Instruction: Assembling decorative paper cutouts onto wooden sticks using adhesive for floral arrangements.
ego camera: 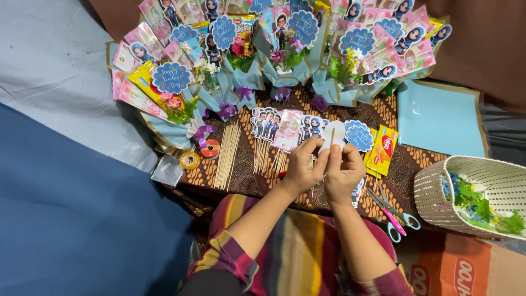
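While both hands are meeting at the middle of the frame, these lines hold:
Round cutout (332,135): white back facing up, a thin skewer seemingly lying along it.
Left hand (303,166): fingers closing on the cutout's lower edge.
Right hand (343,173): pinching its right side.
Loose skewers (227,154): lying left of centre.
Scissors (393,215): resting lower right.
Woven basket (478,195): sitting at right edge.

Head camera, looking steeply down.
It faces the desk (405,159) from its near edge, close above the person's forearms.
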